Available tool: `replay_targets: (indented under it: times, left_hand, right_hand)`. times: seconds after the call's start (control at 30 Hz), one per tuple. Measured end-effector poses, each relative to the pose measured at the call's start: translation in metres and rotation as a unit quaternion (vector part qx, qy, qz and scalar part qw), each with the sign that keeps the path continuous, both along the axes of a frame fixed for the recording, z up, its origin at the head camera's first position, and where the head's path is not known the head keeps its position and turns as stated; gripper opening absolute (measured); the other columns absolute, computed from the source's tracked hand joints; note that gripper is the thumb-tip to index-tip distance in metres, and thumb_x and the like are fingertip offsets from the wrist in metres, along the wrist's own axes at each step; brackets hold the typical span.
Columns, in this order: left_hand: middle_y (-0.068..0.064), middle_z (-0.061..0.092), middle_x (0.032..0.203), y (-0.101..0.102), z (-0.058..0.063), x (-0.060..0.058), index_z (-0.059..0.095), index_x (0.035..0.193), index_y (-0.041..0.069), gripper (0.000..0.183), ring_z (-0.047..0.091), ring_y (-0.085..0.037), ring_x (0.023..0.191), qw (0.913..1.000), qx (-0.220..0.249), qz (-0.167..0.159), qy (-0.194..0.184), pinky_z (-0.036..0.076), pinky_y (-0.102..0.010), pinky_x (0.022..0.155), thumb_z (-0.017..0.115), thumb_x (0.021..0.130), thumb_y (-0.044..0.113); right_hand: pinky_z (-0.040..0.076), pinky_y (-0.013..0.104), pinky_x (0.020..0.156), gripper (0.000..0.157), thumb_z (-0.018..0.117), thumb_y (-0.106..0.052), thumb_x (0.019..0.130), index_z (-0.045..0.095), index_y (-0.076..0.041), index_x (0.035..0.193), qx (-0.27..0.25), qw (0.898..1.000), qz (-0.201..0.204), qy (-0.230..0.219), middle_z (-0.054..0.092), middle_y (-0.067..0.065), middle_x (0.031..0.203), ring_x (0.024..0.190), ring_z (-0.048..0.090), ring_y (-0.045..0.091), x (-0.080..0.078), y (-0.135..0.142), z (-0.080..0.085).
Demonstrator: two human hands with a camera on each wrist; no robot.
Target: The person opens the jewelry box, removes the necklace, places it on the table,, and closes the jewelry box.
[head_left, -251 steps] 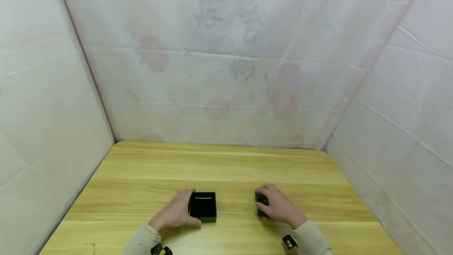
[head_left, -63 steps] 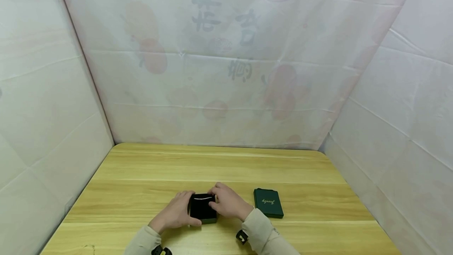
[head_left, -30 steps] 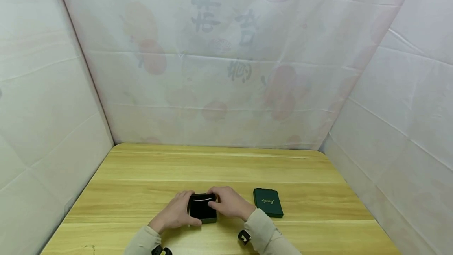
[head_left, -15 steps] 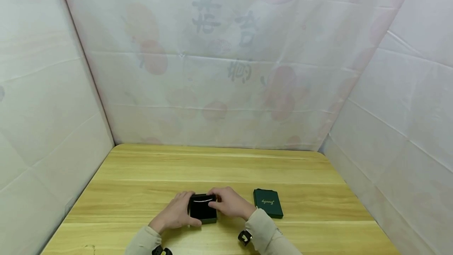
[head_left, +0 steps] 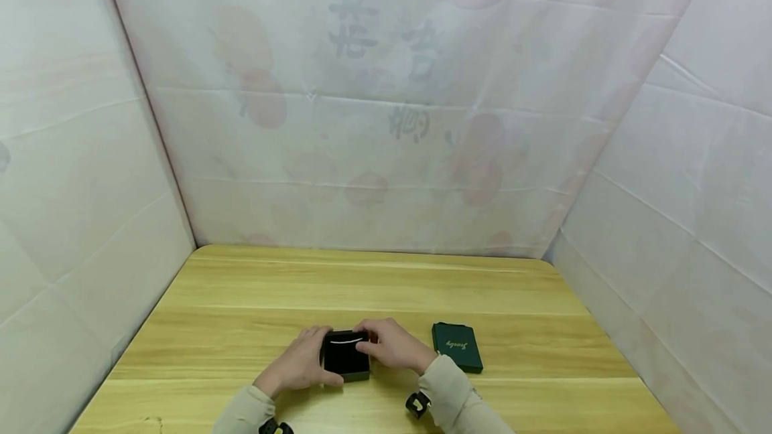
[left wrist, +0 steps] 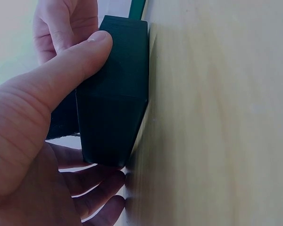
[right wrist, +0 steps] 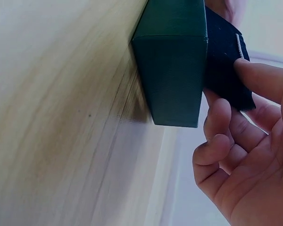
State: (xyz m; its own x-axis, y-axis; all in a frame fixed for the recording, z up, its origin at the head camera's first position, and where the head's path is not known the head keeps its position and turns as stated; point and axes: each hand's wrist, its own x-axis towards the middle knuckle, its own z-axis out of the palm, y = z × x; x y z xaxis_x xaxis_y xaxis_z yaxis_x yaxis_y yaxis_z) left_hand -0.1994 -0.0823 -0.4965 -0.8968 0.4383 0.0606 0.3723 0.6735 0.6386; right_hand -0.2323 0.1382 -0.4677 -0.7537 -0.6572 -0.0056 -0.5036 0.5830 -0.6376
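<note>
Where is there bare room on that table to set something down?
Bare wood: the table along the backdrop, left of the left grip, and right of the green lid. Crowded: around the open box, flanked by left grip and right grip.

You face a wood-grain table (head_left: 374, 284), with a creased white cloth backdrop (head_left: 362, 126) behind, bearing faint grey characters (head_left: 353, 40) and reddish patches (head_left: 263, 99); creased white sidewalls (head_left: 675, 186) flank you.
</note>
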Motion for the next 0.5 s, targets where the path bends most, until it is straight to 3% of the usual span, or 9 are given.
replay_targets:
  times: [0.5]
  left_hand:
    - [-0.009, 0.047, 0.113, -0.0015, 0.0007, -0.0005, 0.038, 0.126, -0.002, 0.092, 0.042, -0.025, 0.099, 0.9999, 0.006, -0.009, -0.003, 0.037, -0.044, 0.079, 0.071, 0.060, 0.054]
  right_hand:
    - [0.040, 0.021, 0.051, 0.024, 0.052, -0.030, 0.088, 0.058, -0.019, 0.109, -0.012, 1.000, -0.010, 0.000, 0.054, -0.010, 0.073, 0.056, 0.045, 0.005, 0.0004, -0.0017, 0.0040]
